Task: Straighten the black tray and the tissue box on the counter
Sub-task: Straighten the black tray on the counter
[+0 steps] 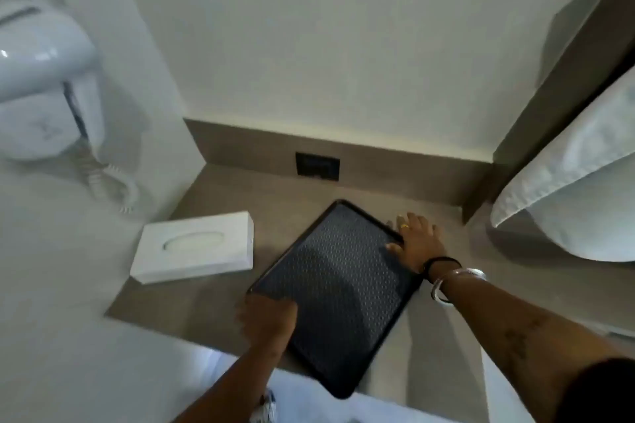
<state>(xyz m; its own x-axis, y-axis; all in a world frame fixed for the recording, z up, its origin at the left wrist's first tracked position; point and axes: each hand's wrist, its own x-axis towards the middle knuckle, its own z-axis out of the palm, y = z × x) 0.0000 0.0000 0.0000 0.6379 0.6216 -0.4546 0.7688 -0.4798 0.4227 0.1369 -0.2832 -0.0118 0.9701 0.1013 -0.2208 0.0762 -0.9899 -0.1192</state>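
Note:
A black tray (335, 288) with a textured inside lies askew on the grey-brown counter (192, 306), its near corner hanging over the front edge. My left hand (266, 318) grips the tray's left rim, thumb inside. My right hand (417, 240) holds the tray's far right corner, thumb on the rim and fingers spread on the counter beside it. A white tissue box (196, 251) lies flat to the left of the tray, slightly turned and apart from it.
A white wall-mounted hair dryer (41, 79) with a coiled cord (110, 182) hangs on the left wall. A dark socket plate (318, 165) sits in the backsplash. A white basin (577, 189) stands at the right, beside a brown upright panel (549, 86).

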